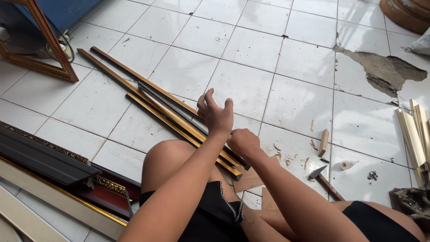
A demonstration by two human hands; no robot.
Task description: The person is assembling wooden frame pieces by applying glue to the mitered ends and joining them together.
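My left hand is raised above the floor with its fingers loosely apart, holding nothing that I can see. My right hand is curled into a fist right beside the left wrist, touching it; anything inside it is hidden. Under both hands lies a bundle of long gold and dark frame mouldings, running diagonally across the white tiled floor to my bent knee.
A hammer, a small wood block, a small white bottle and wood chips lie at the right. Cream mouldings rest at the right edge. A gold picture frame leans at top left. Ornate mouldings are stacked at lower left. A tile is broken.
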